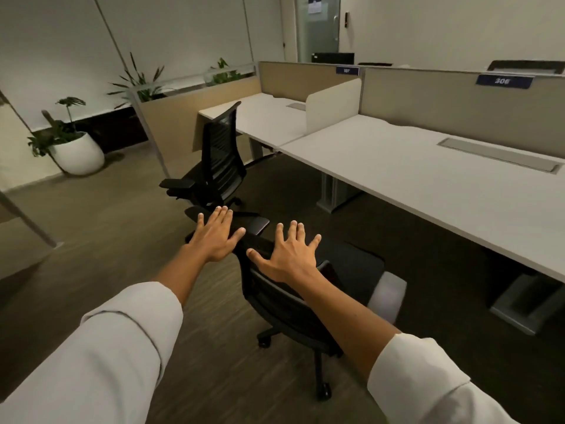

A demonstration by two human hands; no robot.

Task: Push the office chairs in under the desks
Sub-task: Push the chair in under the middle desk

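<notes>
A black mesh office chair (pixel 293 304) stands just in front of me, out on the floor and apart from the near white desk (pixel 428 185). My left hand (pixel 215 234) and my right hand (pixel 289 255) are stretched out over its backrest top, fingers spread, holding nothing; contact with the chair is unclear. A second black chair (pixel 218 160) stands farther off, beside the corner of the far white desk (pixel 263 120), turned sideways and outside it.
Beige partition panels (pixel 458 99) with number tags back the desks. A white pot with a plant (pixel 78 154) sits at the left on the floor. A wooden planter divider (pixel 183 117) stands behind the far chair. Grey desk legs (pixel 526 304) stand under the near desk.
</notes>
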